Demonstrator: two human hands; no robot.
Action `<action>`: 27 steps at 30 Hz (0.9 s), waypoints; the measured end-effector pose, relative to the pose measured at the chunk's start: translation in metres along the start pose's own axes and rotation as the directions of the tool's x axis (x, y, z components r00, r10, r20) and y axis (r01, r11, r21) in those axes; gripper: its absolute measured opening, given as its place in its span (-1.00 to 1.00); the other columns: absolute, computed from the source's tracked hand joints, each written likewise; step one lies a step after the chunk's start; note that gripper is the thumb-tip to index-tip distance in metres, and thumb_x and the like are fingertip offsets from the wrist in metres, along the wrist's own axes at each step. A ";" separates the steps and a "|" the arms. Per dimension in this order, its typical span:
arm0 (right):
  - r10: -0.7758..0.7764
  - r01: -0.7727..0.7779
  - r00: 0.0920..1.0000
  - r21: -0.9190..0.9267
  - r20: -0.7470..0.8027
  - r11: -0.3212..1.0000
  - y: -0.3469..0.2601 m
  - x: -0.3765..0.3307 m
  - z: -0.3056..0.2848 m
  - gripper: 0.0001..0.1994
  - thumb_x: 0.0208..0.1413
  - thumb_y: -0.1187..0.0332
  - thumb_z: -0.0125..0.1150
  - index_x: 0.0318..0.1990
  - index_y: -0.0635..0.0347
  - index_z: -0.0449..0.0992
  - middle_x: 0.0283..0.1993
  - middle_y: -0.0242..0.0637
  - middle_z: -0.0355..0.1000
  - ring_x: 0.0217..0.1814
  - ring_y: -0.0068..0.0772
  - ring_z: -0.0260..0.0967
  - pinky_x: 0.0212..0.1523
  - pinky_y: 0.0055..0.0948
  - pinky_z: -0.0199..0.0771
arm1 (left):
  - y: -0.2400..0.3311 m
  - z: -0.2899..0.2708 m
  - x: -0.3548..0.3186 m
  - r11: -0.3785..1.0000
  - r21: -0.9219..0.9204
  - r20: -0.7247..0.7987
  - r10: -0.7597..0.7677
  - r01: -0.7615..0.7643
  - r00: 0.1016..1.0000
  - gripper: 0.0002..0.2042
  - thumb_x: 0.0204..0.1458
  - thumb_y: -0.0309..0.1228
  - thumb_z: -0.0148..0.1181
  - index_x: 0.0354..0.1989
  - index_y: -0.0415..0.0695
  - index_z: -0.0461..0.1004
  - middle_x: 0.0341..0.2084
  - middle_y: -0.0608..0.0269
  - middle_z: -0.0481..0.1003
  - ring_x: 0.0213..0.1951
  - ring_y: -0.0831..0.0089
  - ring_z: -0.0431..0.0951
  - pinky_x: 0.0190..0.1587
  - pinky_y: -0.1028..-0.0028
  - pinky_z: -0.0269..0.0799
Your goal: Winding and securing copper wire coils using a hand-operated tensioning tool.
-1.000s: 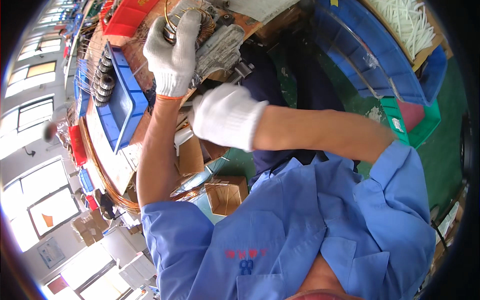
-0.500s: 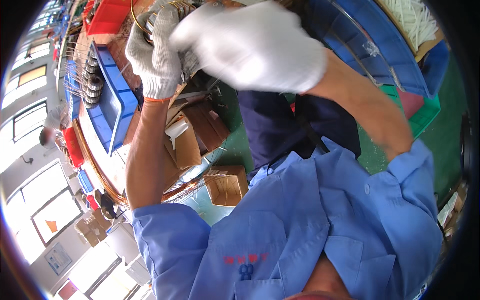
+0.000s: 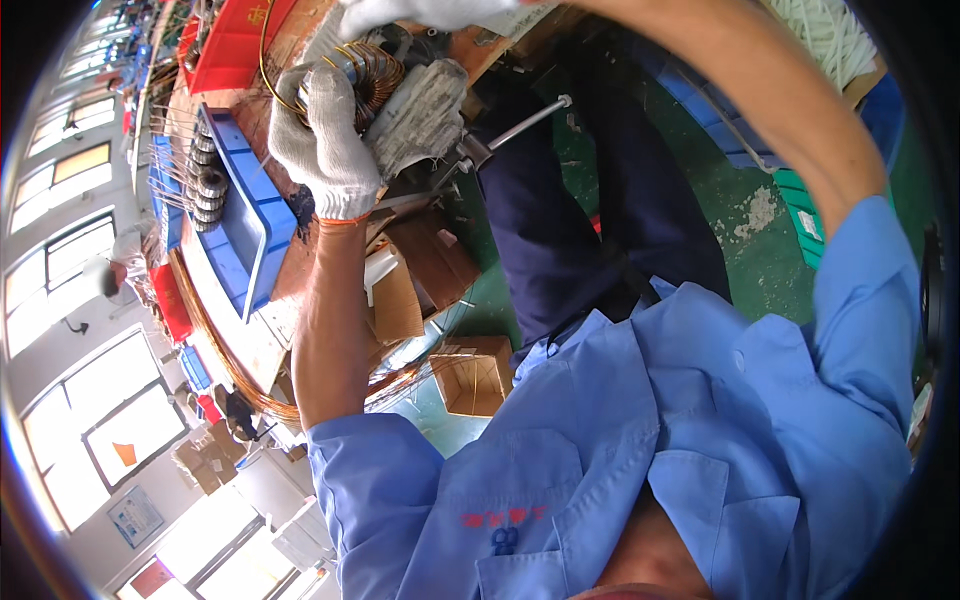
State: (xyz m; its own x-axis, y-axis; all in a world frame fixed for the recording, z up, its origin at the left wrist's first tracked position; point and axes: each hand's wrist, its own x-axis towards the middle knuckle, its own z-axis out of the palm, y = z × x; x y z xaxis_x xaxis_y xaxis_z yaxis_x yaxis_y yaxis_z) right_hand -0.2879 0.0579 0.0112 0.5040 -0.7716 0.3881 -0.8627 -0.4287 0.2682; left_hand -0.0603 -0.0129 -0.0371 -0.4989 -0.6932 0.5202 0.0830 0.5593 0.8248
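Note:
My left hand (image 3: 325, 140), in a white knit glove, is closed on the left side of a ring-shaped coil (image 3: 378, 78) wound with copper-coloured wire. A loop of brass-coloured wire (image 3: 264, 52) rises from beside its fingers toward the top edge. Next to the coil is a vise (image 3: 474, 150) with a long metal handle; a worn grey wrapping (image 3: 420, 115) covers the part beside the coil. My right hand (image 3: 425, 10), gloved too, is above the coil and cut by the top edge. Its visible fingers are pressed together; what they hold is hidden.
Left of my hand, a blue bin (image 3: 262, 225) stands on the bench beside a stack of metal rings (image 3: 208, 190). A red bin (image 3: 237, 45) is farther up. Cardboard boxes (image 3: 475, 375) sit below the bench. At right are a blue crate (image 3: 700, 120) and white strips (image 3: 825, 40).
My right hand has moved up and away from the left hand, uncovering the coil, the grey wrapping and the vise handle. My left hand keeps its grip on the coil; the view has shifted slightly.

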 end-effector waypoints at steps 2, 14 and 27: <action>-0.050 0.085 0.972 0.145 -0.230 0.986 0.015 -0.029 0.013 -0.93 0.08 0.41 0.21 -0.28 0.10 0.58 -0.39 -0.19 0.53 -0.25 0.00 0.54 -0.24 -0.12 0.53 | -0.002 0.003 0.001 1.000 -0.003 0.004 0.016 -0.016 1.000 -0.76 0.31 -0.30 0.22 -0.23 -0.28 0.54 -0.39 0.41 0.49 -0.31 0.68 0.37 -0.21 0.61 0.33; 0.536 -0.501 0.802 0.784 0.262 0.367 -0.043 -0.100 0.076 -0.82 0.34 0.32 0.14 -0.13 0.22 0.60 -0.29 -0.20 0.62 -0.24 -0.26 0.61 -0.13 -0.30 0.57 | 0.015 -0.005 -0.004 0.980 0.180 0.017 0.078 -0.080 0.997 -0.59 0.30 -0.11 0.19 -0.13 -0.33 0.54 -0.46 0.55 0.35 -0.45 0.77 0.15 -0.39 0.66 -0.01; 0.450 -0.562 0.792 0.204 0.412 0.802 0.036 0.062 0.096 -0.67 0.29 0.15 0.09 -0.15 0.24 0.63 -0.17 0.20 0.59 -0.12 0.15 0.59 -0.08 -0.04 0.56 | 0.023 -0.010 0.009 0.953 0.232 0.120 0.172 -0.196 0.978 -0.70 -0.01 -0.36 0.43 -0.26 -0.32 0.50 -0.26 -0.07 0.52 -0.20 0.12 0.52 -0.09 0.25 0.47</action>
State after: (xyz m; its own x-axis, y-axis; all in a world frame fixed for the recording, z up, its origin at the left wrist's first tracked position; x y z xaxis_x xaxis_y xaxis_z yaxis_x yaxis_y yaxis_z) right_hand -0.2914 -0.0508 -0.0399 -0.0060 -0.9979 0.0645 -0.9831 -0.0059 -0.1830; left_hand -0.0545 -0.0102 -0.0111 -0.5768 -0.5271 0.6241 -0.0229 0.7742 0.6326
